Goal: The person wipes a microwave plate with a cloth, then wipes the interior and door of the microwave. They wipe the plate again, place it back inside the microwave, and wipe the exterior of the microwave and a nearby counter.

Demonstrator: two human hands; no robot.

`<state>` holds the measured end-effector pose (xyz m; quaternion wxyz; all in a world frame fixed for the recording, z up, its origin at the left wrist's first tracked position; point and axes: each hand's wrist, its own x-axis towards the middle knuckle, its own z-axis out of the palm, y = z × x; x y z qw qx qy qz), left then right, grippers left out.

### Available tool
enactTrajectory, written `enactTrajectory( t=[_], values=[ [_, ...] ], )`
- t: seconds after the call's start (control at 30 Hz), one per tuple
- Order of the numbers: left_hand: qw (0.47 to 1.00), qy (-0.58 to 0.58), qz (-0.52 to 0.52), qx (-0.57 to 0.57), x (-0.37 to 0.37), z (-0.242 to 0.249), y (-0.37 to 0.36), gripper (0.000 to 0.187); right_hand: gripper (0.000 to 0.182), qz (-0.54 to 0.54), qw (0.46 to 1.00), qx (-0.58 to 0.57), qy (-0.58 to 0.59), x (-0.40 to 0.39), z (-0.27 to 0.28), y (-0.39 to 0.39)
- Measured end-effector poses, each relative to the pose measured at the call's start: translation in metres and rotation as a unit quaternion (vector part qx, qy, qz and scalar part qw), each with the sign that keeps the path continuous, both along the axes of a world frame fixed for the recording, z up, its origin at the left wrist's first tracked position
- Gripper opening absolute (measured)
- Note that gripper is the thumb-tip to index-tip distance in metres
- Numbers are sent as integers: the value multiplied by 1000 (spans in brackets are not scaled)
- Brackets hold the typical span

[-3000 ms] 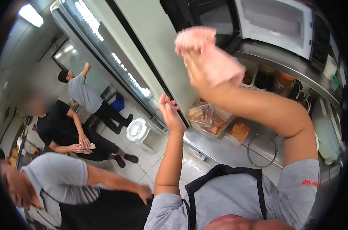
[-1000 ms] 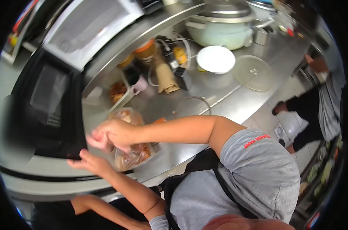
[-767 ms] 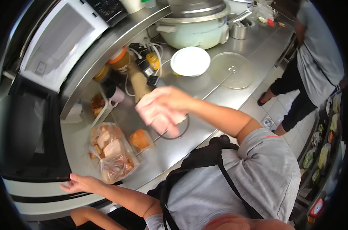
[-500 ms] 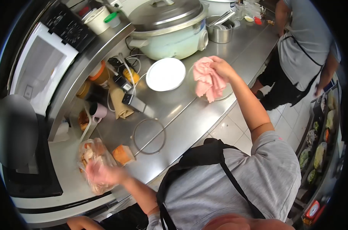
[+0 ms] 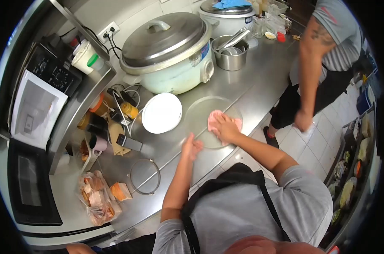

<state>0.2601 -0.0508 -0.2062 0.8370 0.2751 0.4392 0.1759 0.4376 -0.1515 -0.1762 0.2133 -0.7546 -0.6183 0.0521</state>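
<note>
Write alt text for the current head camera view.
A person's right hand presses a pink cloth onto a glass turntable on a steel counter; the left hand is open near its rim. Around them: white dish, lidded cooker, bagged bread, open microwave, co-worker.

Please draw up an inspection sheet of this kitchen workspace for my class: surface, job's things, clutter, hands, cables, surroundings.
Surface: shiny stainless-steel counter, a seam running along it.
Job's things: crumpled pink cloth on round clear glass plate.
Clutter: round white plate, thin metal ring, clear plastic bag of bread.
Hands: right hand presses the cloth; left hand open, holding nothing.
Cables: black cables plugged into white wall outlet; white cables loop on the counter.
Surroundings: black microwave, door open; person in grey shirt nearby.
</note>
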Motion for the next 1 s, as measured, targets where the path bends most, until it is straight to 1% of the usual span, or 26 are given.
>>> enactTrajectory(
  t=[0.03, 0.07, 0.1, 0.17, 0.27, 0.33, 0.37, 0.43, 0.47, 0.5, 0.53, 0.6, 0.67, 0.77, 0.8, 0.83, 0.87, 0.9, 0.93, 0.97, 1.0],
  values=[
    [995, -71, -67, -28, -5, -5, 1, 38, 34, 18, 1000, -8, 17, -8, 14, -9],
    [986, -135, -97, -8, -1, 0, -15, 42, 30, 34, 999, -15, 35, -14, 20, -13],
    [971, -192, -139, 15, 9, 16, -28, 48, 28, 77, 995, 16, 64, -15, 17, -10],
    [970, -191, -144, 47, 14, 45, -47, 51, 24, 161, 979, 55, 111, -16, 6, -24],
    [969, -166, -167, 76, 11, 58, -48, 58, 15, 103, 979, 177, 14, 25, 13, -12],
    [967, -149, -187, 85, 7, 65, -50, 60, 16, -82, 972, 212, 55, 57, 11, 1],
    [965, -141, -203, 87, 4, 73, -51, 61, 16, -115, 965, 231, 54, 59, 12, 8],
    [959, -142, -228, 91, -2, 82, -50, 62, 17, -189, 943, 270, 54, 52, 36, 18],
    [955, -152, -240, 92, -5, 84, -49, 63, 17, -151, 946, 285, 28, 37, 50, 24],
    [948, -164, -256, 93, -6, 87, -47, 63, 17, -74, 950, 302, 10, 13, 68, 26],
    [941, -148, -277, 130, -6, 91, -44, 62, 17, -2, 949, 316, -14, -10, 85, 24],
    [938, -142, -275, 156, -14, 92, -41, 60, 20, 156, 940, 303, 27, -44, 107, 9],
    [932, -144, -279, 180, -18, 98, -38, 58, 22, 209, 913, 344, 63, -35, 92, 21],
    [924, -159, -283, 202, -25, 116, -41, 59, 24, 13, 940, 342, 7, -9, 97, 26],
    [922, -169, -285, 202, -26, 120, -42, 61, 28, -59, 921, 383, 36, -3, 95, 33],
    [920, -179, -282, 202, -27, 122, -41, 63, 29, -85, 922, 375, 35, -7, 102, 29],
    [919, -184, -299, 180, -29, 121, -37, 62, 30, -106, 924, 366, 35, -18, 107, 24],
    [925, -206, -270, 169, -31, 122, -37, 62, 31, -124, 925, 357, 40, -35, 114, 21],
    [930, -231, -240, 158, -31, 122, -39, 61, 30, -69, 962, 257, 52, -50, 121, 13],
    [933, -254, -210, 144, -32, 123, -41, 61, 30, -11, 963, 267, 20, -65, 118, 6],
    [942, -220, -164, 191, -36, 126, -42, 57, 29, 43, 960, 276, -13, -80, 113, -1]
  ],
)
